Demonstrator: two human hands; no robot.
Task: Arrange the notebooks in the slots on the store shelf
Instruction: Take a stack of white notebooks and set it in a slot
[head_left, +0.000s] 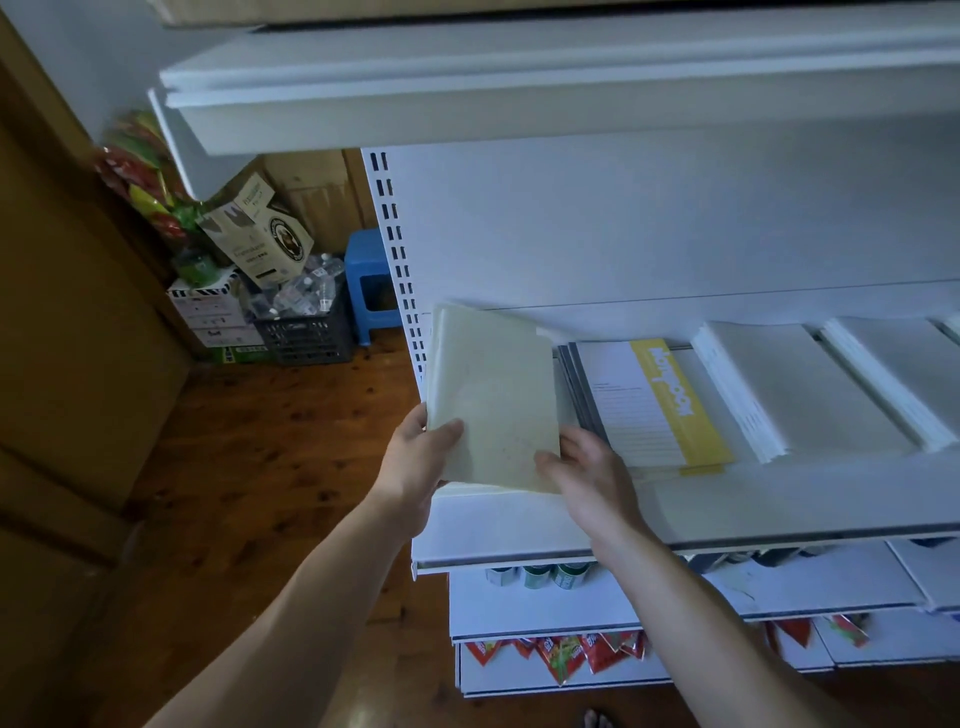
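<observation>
Pale notebook: held at the far left end of the shelf, over the leftmost slot; its far edge is tipped down toward the back panel and its near edge is raised off the shelf; whether the far edge already touches the shelf I cannot tell.

Left hand: pinches the near left corner, thumb on the cover and fingers underneath; placed there, I judge, to carry the weight and steer the left edge alongside the slotted upright.

Right hand: grips the near right corner, thumb pressed on the cover, fingers curled at the right edge; this side probably keeps the book from riding onto its neighbour.

Yellow-banded stack: lies flat in the next slot, just beside the held notebook; it sets the line the newcomer should match.

White stacks: 2 more piles, 1 beside the yellow one and 1 further right, each in its own slot, laid parallel so covers face up.

Why 2 hands: the cover looks thin and floppy; holding both near corners keeps it flat and square.

Step in hand: lowering the notebook into the left slot; the task looks well along, with this slot the last visible gap.

Risk: a skewed landing that overlaps the yellow-banded stack.

Below: cans and red packets on lower shelves.
</observation>
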